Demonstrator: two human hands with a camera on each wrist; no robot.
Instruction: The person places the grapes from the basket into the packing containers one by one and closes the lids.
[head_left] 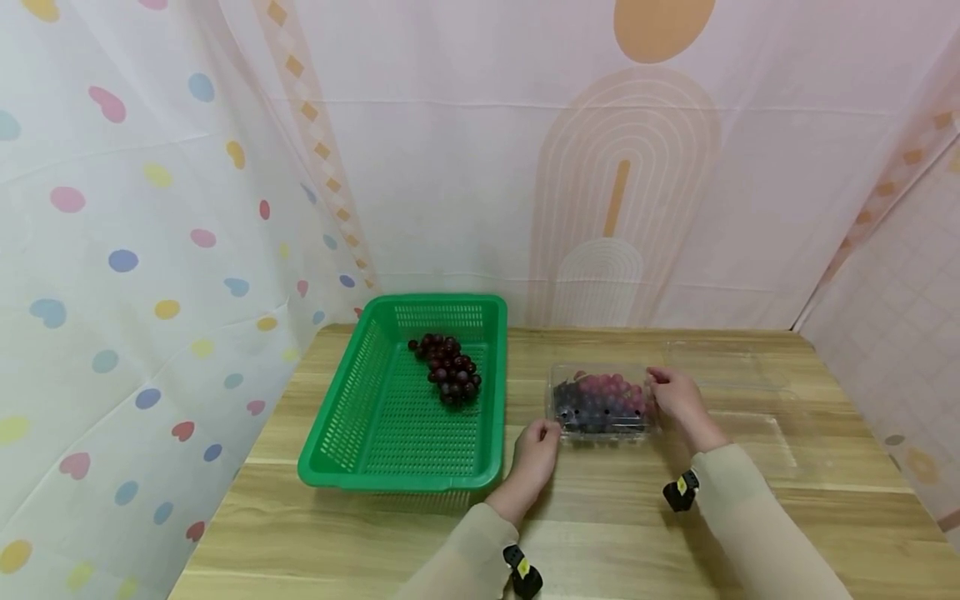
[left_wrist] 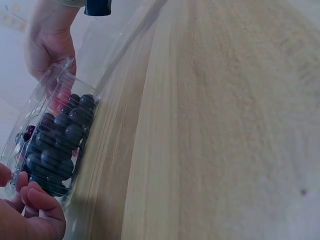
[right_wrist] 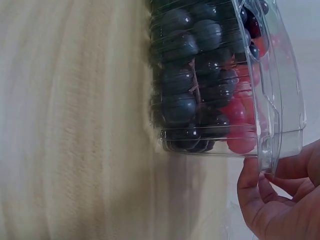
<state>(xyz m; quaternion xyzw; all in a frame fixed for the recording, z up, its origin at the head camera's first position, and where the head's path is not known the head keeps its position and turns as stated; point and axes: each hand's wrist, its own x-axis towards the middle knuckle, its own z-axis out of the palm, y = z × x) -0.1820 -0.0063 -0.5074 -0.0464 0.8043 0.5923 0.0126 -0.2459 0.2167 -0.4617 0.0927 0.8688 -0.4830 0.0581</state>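
A clear plastic clamshell box [head_left: 564, 372] sits on the table with its lid down, filled with dark and red grapes [head_left: 596, 408]. At its near left corner, my left hand [head_left: 534, 454] pinches the rim, thumb and curled fingers meeting at the edge in the left wrist view. My right hand [head_left: 678, 402] is at the box's right end. The right wrist view has its thumb and fingers [right_wrist: 250, 182] pinching the lip where lid and base meet. Dark grapes [right_wrist: 180, 85] show through the ribbed wall, with red ones nearer the lid.
Left of the box stands a green plastic basket [head_left: 397, 482] holding a bunch of dark red grapes [head_left: 453, 375]. More clear plastic packaging [head_left: 772, 425] lies on the table to the right. A patterned curtain [head_left: 450, 183] hangs behind the wooden table [head_left: 600, 533].
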